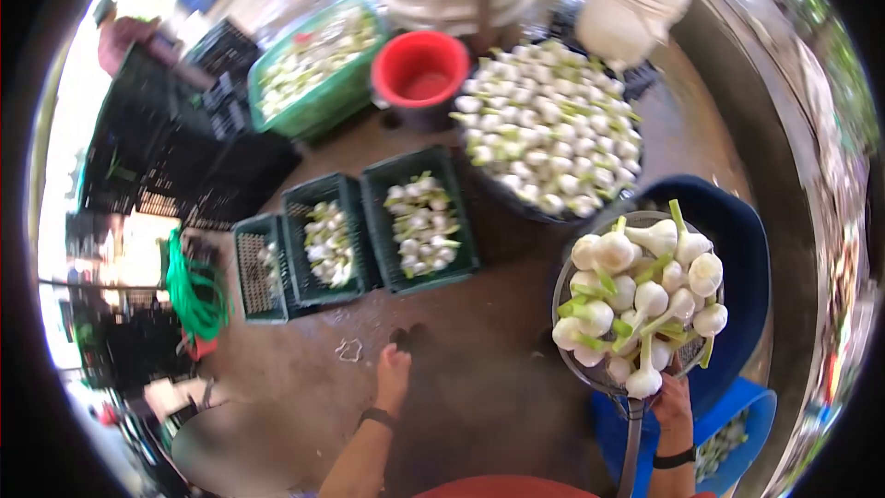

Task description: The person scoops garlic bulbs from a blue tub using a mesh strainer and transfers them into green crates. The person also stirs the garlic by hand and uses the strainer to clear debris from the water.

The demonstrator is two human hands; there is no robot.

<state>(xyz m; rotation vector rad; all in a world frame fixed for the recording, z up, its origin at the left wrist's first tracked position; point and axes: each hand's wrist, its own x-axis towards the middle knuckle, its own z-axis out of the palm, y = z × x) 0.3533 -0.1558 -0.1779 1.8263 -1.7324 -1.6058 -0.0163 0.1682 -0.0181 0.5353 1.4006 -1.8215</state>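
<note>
I saw a dark tub [527,210], heaped with white bulbs, at upper centre. A blue tub [742,258] stood at right and three part-filled green crates [369,214] at centre. Over the blue tub, the right hand [673,404] gripped a round strainer [557,300] piled with bulbs [636,300]. The left hand [395,373] hung at lower centre, fingers loosely curled, empty. I judged the strainer needed holding level, or the bulbs on top might roll off.

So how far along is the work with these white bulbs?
Done: three small green plastic crates are part-filled, the leftmost almost bare. In hand: the right hand grips a round metal sieve heaped with white green-stemmed bulbs above a blue plastic tub; the left hand hangs free, open. Left: a big dark tub piled with more.
</note>
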